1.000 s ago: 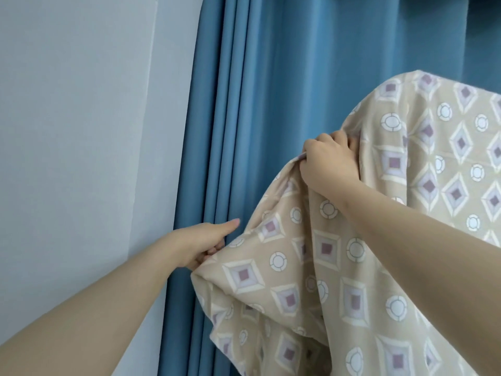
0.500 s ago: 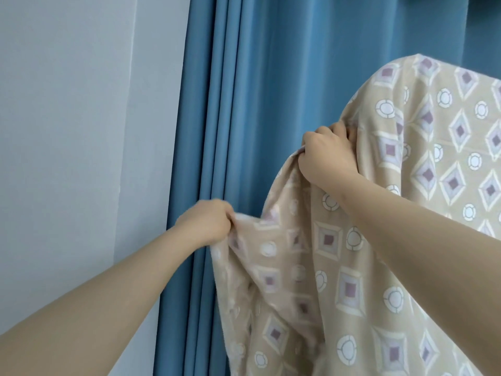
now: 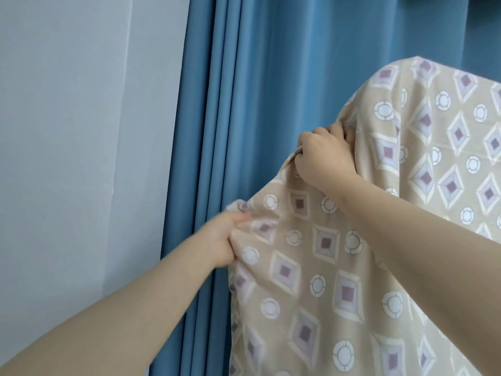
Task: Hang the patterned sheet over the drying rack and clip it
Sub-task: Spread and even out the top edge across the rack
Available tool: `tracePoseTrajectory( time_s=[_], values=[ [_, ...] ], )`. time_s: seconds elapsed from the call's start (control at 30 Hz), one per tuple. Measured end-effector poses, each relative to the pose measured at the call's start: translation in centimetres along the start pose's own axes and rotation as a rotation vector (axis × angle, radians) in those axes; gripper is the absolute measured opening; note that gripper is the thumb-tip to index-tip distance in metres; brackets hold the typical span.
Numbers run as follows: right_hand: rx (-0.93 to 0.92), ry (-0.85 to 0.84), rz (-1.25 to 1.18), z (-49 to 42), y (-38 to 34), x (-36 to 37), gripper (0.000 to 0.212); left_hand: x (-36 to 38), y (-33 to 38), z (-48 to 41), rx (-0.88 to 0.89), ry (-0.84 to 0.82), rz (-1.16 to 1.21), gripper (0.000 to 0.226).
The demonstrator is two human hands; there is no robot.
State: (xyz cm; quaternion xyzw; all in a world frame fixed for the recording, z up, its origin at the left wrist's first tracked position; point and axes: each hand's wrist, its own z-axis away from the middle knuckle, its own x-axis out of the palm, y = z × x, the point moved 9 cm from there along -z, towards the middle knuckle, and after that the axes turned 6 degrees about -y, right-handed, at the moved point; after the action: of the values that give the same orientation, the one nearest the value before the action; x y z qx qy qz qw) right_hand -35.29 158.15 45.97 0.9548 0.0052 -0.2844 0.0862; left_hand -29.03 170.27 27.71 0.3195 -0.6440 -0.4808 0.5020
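Observation:
The patterned sheet is beige with purple diamonds and white rings. It drapes from a high point at the upper right down past the bottom edge. My left hand grips its left edge in a fist, with the cloth bunched and blurred there. My right hand is closed on a fold of the sheet higher up, knuckles toward me. The drying rack is hidden under the sheet, and no clip is in view.
A blue curtain hangs in folds right behind the sheet. A pale grey wall fills the left side.
My left hand closed on the sheet's left edge and has pulled it outward, spreading the cloth flatter. My right hand keeps its grip at about the same place.

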Motion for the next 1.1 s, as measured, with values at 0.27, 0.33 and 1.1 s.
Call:
tracePoseTrajectory(
  time_s=[0.27, 0.33, 1.1],
  values=[
    [-0.151, 0.203, 0.041, -0.4, -1.4, -4.7, 0.028, -0.3, 15.3, 2.1, 0.443, 0.060, -0.005, 0.029],
    [-0.121, 0.288, 0.067, -0.6, -0.4, -6.3, 0.028, -0.7, 17.7, 2.9, 0.576, 0.114, 0.060, 0.026],
    [0.001, 0.200, 0.225, -4.8, 5.8, -9.7, 0.016, 2.5, 31.5, 11.0, 0.819, 0.385, -0.694, 0.028]
  ],
)
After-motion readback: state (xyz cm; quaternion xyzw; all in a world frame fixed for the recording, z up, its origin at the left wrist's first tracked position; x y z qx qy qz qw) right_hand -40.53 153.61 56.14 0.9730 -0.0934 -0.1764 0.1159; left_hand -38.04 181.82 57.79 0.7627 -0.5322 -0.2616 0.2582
